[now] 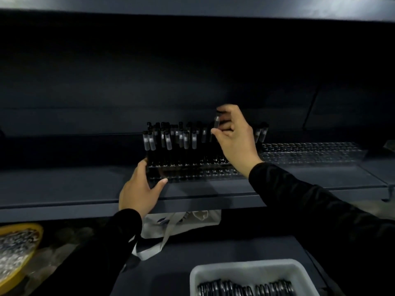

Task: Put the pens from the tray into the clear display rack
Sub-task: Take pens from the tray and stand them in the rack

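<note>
Two hands work at a dark shelf point(64, 189) that crosses the middle of the frame. Surroundings: a yellow bowl point(32, 238) of pale granular material sits at the lower left edge; a white bag point(171, 227) with a strap hangs below the shelf at centre; a second clear perforated rack point(310, 151) lies on the shelf at right. The upper half of the frame is unlit shelving.

The rack point(192, 171) stands on the shelf at centre. Its left part is filled with upright pens point(168, 137), dark caps up, which crowd the view behind the front rows. A few more pens stand just right of the right hand. The right forearm crosses in front of the rack's right end and hides it.

The left hand point(141, 189) holds the rack's lower left corner, thumb against the front edge, fingers on the left side.

The right hand point(233, 133), above the rack's middle, pinches one pen point(217, 124) between thumb and fingertips; the pen is near upright, its lower end above the open holes.

The white tray point(203, 274) sits on the desk at the bottom right, with dark pens lying in it, well apart from both hands.
</note>
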Motion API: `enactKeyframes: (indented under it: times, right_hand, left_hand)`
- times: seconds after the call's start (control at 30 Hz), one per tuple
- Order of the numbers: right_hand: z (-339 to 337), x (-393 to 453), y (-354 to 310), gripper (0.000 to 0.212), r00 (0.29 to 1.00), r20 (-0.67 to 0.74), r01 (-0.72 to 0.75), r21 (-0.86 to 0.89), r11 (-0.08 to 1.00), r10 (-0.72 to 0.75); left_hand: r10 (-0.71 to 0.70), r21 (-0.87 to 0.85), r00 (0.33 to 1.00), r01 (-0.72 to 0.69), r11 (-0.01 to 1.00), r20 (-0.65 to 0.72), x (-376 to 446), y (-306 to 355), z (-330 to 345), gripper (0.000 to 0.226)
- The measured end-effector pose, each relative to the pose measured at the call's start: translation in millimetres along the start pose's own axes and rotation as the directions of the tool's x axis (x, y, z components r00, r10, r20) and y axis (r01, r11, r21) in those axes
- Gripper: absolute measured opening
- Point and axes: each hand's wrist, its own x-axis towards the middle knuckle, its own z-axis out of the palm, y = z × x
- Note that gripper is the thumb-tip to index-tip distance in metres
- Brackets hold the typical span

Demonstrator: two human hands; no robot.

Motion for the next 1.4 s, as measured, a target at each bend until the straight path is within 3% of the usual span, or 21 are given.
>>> enactKeyframes:
  times: [0.1,0.43,0.57,0.63,0.7,0.8,0.9,0.93,1.07,1.17,1.4]
  right_hand:
    - [6.2,-7.6,11.4,0.041,0.994,0.100,-0.036,-0.058,0.998,0.042]
    - [2.4,-18.7,17.2,0.050,0.970,0.203,-0.119,-0.092,0.989,0.135]
    - [-19.7,-65.2,24.4,0.051,0.975,0.159,-0.155,0.002,0.988,0.153]
    - [-32.3,-108.1,46.7,0.044,0.983,0.111,-0.142,-0.045,0.989,0.146]
    - [-41.0,-156.5,78.2,0.042,0.979,0.019,-0.200,-0.127,0.972,0.204]
    - [-46.5,-225.2,131.0,0.037,0.900,-0.096,-0.435,-0.161,0.886,0.424]
    - [-43.1,-281.1,183.6,0.019,0.731,-0.019,-0.661,-0.264,0.702,0.682]
    - [-40.4,-294.9,199.7,0.017,0.676,0.006,-0.699,-0.311,0.644,0.737]
    - [-21.7,-321.9,237.7,0.019,0.538,0.073,-0.753,-0.406,0.518,0.840]
    - [-2.9,-323.2,243.6,0.015,0.525,0.120,-0.757,-0.387,0.527,0.843]
    - [17.3,-314.7,243.0,0.027,0.479,0.214,-0.729,-0.443,0.522,0.851]
  left_hand:
    - [-0.004,-0.004,1.000,0.004,1.000,0.006,0.0,0.8,-0.5,0.073]
    - [0.004,0.008,1.000,-0.004,1.000,0.030,-0.4,-0.6,-0.1,0.075]
    - [0.085,0.069,0.993,-0.079,0.995,-0.084,-17.1,-5.5,11.0,0.075]
    - [0.165,0.101,0.973,-0.150,0.984,-0.164,-45.8,-15.7,27.0,0.067]
    - [0.240,0.166,0.966,-0.222,0.961,-0.097,-89.7,-30.5,51.3,0.065]
    - [0.225,0.192,0.930,-0.288,0.938,0.292,-156.9,-52.4,98.5,0.073]
    - [-0.045,0.187,0.805,-0.082,0.979,0.592,-195.2,-66.1,140.1,0.084]
    - [-0.119,0.191,0.763,-0.007,0.982,0.636,-202.4,-66.7,150.4,0.088]
    - [-0.201,0.125,0.781,0.158,0.980,0.591,-216.7,-60.9,173.4,0.095]
    - [-0.190,0.113,0.804,0.152,0.982,0.564,-218.7,-61.1,176.4,0.096]
    - [-0.200,0.066,0.816,0.196,0.978,0.542,-221.6,-60.2,176.2,0.095]
